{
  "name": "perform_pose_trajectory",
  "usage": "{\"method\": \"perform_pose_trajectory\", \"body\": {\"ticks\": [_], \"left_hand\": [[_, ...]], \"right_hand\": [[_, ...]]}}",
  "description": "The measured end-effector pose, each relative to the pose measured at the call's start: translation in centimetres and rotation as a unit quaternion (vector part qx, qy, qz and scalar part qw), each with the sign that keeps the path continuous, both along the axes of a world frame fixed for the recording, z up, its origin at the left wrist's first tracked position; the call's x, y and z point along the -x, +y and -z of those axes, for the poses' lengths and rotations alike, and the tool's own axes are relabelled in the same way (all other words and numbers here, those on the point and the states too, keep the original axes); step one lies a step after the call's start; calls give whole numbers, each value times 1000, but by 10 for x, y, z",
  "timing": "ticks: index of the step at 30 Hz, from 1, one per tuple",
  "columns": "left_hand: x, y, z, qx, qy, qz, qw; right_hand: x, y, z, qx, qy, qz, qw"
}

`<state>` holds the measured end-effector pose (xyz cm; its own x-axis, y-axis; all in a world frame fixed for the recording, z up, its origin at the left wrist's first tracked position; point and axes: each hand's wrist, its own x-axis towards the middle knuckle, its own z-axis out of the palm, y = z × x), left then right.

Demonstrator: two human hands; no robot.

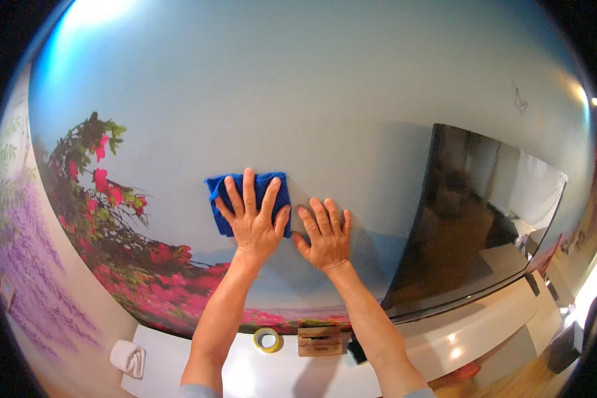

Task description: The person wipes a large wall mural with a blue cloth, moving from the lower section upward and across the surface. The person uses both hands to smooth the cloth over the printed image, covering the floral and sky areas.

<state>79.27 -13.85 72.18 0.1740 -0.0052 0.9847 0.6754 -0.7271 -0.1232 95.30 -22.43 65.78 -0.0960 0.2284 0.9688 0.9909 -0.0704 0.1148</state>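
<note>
My left hand [252,226] lies with spread fingers on a folded blue cloth [220,214], pressing it flat against a wall mural [179,144]. To its right, my right hand [327,239] rests palm-down on the bare mural surface, fingers apart, with nothing in it. The mural shows a pale blue sky, with pink flowers [169,286] and green leaves along its left and lower parts. A narrow gap separates the right hand from the cloth's right edge.
A flat-screen television [470,219] stands at the right on a long white cabinet [244,368]. Along the cabinet are a rolled white towel [128,358], a yellow tape roll [277,345], a wooden box [320,342] and a small black object [357,351]. Purple wisteria decorates the left wall [35,278].
</note>
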Motion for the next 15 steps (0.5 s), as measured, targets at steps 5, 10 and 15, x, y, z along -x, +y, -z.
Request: {"method": "perform_pose_trajectory", "body": {"ticks": [5,10,15], "left_hand": [[-4,5,-4,-3,-11,6,1000],[2,5,-6,-2,-1,-7,1000],[-6,-2,-23,-6,-15,9,1000]], "right_hand": [[2,-7,-30,1,9,-1,1000],[-6,-5,-113,-32,-41,11,999],[-8,-1,-110,-77,-6,36,996]]}}
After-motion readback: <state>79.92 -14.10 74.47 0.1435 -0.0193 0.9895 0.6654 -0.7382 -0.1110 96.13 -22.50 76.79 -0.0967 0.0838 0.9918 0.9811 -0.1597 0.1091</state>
